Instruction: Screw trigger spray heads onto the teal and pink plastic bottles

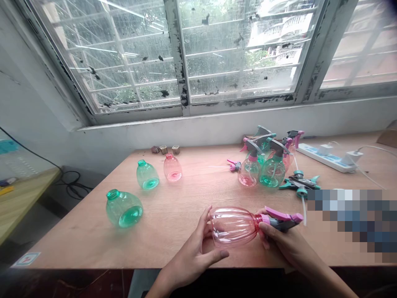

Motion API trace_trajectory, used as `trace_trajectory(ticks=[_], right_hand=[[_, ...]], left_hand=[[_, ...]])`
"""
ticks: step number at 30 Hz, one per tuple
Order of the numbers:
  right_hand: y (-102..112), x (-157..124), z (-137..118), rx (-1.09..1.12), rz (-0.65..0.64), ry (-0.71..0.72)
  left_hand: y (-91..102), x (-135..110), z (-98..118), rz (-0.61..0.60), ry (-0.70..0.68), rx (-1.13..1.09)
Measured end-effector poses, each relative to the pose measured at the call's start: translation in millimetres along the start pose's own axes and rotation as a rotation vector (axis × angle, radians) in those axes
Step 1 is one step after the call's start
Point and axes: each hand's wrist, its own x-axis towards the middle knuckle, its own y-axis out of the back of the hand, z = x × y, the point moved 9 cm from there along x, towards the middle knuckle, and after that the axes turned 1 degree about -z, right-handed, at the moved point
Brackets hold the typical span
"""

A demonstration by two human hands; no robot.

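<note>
A clear pink spray bottle [234, 227] lies sideways in the air above the front of the table, its base to the left. My left hand [198, 250] cups that base, fingers behind it and thumb held apart below. At the neck, my right hand [279, 238] grips the pink collar with thumb and fingers. The spray head [283, 218], grey with a pink trigger, sits on the neck and points right. Two green bottles without heads, one nearer [124, 209] and one farther [147, 176], stand to the left beside a small pink bottle [173, 167].
Several spray bottles with heads, among them a green one [273, 169], stand together at the back right. Loose teal-and-grey spray heads [299, 183] lie before a white power strip [325, 158]. Small wooden blocks [175, 150] sit at the back edge. A blurred patch covers the right side.
</note>
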Motion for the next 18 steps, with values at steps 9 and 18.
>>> trace_trajectory(ticks=[9, 18], right_hand=[[-1.0, -0.4, -1.7, 0.022, -0.005, 0.009], [0.3, 0.3, 2.2, 0.029, 0.0, 0.001]], left_hand=[[-1.0, -0.4, 1.6, 0.002, 0.004, -0.007], [-2.9, -1.1, 2.1, 0.004, -0.003, -0.029]])
